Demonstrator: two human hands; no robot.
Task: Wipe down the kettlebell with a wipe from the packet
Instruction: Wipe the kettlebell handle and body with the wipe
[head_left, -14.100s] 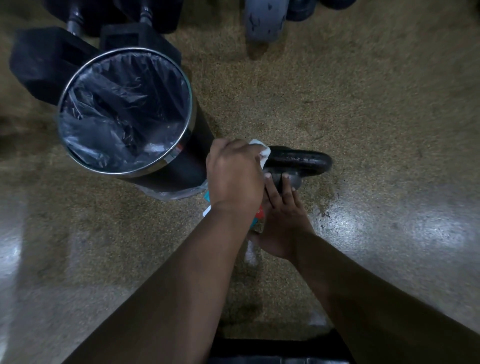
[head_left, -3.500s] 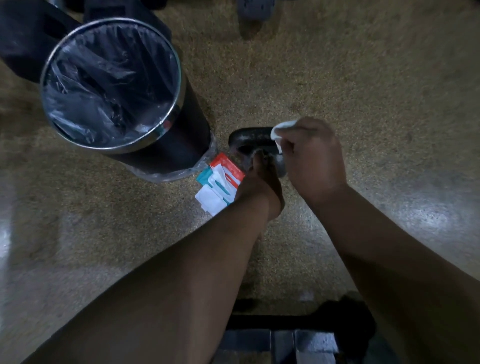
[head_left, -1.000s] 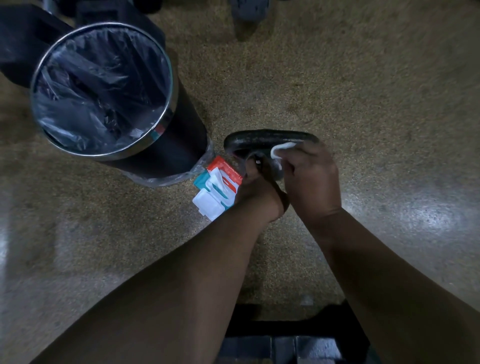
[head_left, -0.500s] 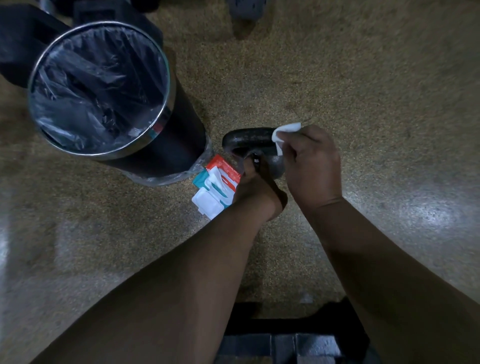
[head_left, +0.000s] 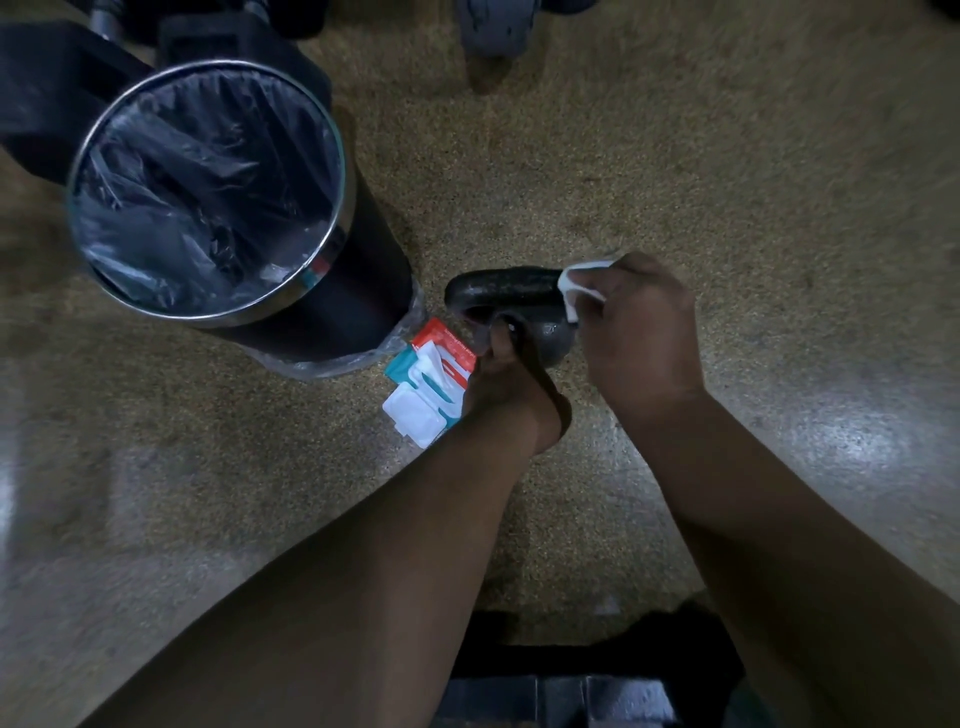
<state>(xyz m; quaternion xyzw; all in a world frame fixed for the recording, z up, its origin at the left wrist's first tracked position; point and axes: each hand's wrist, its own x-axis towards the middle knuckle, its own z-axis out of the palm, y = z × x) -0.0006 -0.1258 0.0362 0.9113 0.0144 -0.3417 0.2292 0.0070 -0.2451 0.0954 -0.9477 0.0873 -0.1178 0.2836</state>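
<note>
Head view: we see the black kettlebell (head_left: 511, 306) standing on the speckled floor (head_left: 727, 156), just right of the lined bin (head_left: 208, 192). Our right hand (head_left: 641, 332) is closed around a white wipe (head_left: 571, 291), pressing it on the right end of the handle. Our left hand (head_left: 506, 384) grips the kettlebell's near side. The wipe packet (head_left: 434, 382), red, teal and white with its flap open, lies between bin and kettlebell, touching our left hand. Its printing is too small to read.
</note>
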